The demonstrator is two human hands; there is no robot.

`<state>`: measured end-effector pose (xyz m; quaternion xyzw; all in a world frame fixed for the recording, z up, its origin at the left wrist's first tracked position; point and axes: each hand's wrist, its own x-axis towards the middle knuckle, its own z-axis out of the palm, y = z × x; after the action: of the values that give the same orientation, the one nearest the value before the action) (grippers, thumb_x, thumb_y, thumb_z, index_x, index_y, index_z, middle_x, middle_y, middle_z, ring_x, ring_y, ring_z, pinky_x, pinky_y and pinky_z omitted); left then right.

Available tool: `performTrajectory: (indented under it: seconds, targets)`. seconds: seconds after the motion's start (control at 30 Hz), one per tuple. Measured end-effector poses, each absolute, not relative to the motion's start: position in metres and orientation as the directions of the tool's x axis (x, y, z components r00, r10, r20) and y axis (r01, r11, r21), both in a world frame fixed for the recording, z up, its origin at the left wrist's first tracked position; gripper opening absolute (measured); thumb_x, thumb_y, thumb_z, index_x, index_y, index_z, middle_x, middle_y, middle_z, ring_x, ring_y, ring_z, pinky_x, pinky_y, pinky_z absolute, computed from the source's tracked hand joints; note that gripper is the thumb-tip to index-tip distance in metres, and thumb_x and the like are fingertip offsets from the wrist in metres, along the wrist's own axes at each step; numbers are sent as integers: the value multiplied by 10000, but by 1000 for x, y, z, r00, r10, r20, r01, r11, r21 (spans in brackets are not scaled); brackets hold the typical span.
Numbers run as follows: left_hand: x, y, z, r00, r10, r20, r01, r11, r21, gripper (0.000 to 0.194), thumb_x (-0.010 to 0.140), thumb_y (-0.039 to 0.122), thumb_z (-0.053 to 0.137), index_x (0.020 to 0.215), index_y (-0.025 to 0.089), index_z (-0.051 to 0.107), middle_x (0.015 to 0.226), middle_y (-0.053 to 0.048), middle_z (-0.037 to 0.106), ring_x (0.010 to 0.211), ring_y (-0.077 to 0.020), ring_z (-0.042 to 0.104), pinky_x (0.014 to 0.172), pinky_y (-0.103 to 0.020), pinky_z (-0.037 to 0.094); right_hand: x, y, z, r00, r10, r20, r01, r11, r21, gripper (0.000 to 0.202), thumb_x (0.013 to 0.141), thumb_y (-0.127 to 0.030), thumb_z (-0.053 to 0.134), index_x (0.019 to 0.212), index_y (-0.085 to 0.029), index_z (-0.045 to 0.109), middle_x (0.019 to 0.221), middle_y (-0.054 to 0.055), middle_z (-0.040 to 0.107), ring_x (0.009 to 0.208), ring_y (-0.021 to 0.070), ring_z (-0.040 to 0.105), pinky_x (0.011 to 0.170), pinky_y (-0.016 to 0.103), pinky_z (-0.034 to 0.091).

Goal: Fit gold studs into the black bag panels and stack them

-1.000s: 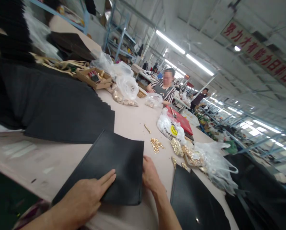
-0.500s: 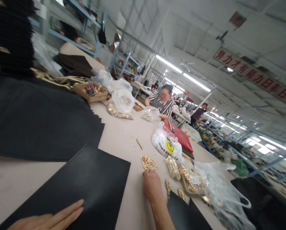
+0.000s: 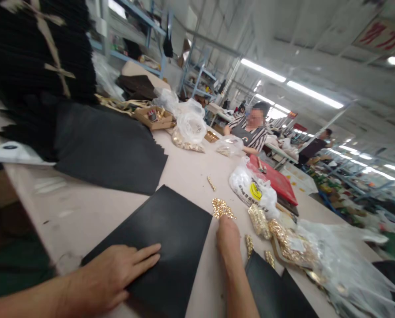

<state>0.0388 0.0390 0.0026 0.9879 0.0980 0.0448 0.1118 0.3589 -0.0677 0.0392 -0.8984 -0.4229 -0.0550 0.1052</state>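
Black panel (image 3: 180, 234) in the lower middle of the frame: pressing on it with the left hand (image 3: 118, 269), palm down, fingers outstretched and clasping nothing, probably to stop it sliding on the pale table (image 3: 187, 170). Curling the right hand (image 3: 228, 236) at the near edge of a loose heap of gold pieces (image 3: 222, 207), just right of the panel's far corner; hiding the fingertips, so not revealing how tightly closed or whether gripping any piece. Seemingly having the heap there for easy reach. Counting 1 panel under the left hand, 1 heap, too dense for a piece count, and 1 gold strip (image 3: 211, 183) beyond it. Counting, toward the lower right, 2 short gold bundles (image 3: 249, 245), 1 pale gold pack (image 3: 259, 220), 1 gold-filled tray (image 3: 281, 234) and 2 more black panels (image 3: 266, 282). Seeing 1 stepped stack of black sheets (image 3: 107, 145) at left, perhaps fanned for separating singly.
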Motion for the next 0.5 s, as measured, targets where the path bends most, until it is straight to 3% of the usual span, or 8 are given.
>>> performTrajectory:
  seconds: [0.1, 0.17, 0.23, 0.3, 0.5]
  targets:
    - [38, 35, 26, 983, 170, 67, 151, -964, 221, 773, 617, 135, 558, 1389, 173, 559, 1477, -128, 526, 1029, -321, 687, 876, -457, 536, 361, -73, 47, 620, 768, 162, 778, -577, -247, 340, 893, -98, 402, 1018, -124, 717, 931, 160, 739, 855, 253, 680, 784, 339, 481]
    - [37, 36, 30, 984, 146, 98, 119, -964, 237, 684, 670, 183, 573, 1353, 140, 577, 1424, -144, 578, 1007, -320, 689, 852, -455, 537, 348, -68, 50, 594, 797, 113, 747, -493, -447, 300, 916, -240, 452, 1019, -149, 718, 873, 105, 738, 792, 228, 680, 738, 325, 505]
    - [36, 37, 29, 982, 123, 146, 87, -969, 230, 626, 700, 212, 585, 1321, 136, 590, 1391, -141, 607, 951, -308, 695, 799, -442, 537, 321, -62, 51, 524, 852, 8, 610, -369, -701, 275, 883, -337, 523, 972, -165, 718, 773, 51, 714, 692, 201, 664, 649, 300, 517]
    - [35, 36, 27, 975, 108, 194, 66, -974, 215, 571, 709, 216, 597, 1275, 149, 610, 1368, -125, 627, 891, -286, 693, 748, -424, 526, 288, -56, 50, 402, 910, -99, 460, -295, -837, 230, 840, -345, 575, 902, -174, 715, 684, 15, 676, 608, 177, 631, 574, 274, 496]
    - [35, 34, 31, 963, 119, 242, 61, -971, 233, 449, 706, 228, 639, 1152, 173, 642, 1193, -69, 692, 793, -236, 649, 668, -397, 484, 235, -47, 52, 189, 968, -165, 619, -247, -745, 137, 803, -203, 606, 771, -214, 739, 619, -21, 656, 589, 137, 578, 608, 246, 422]
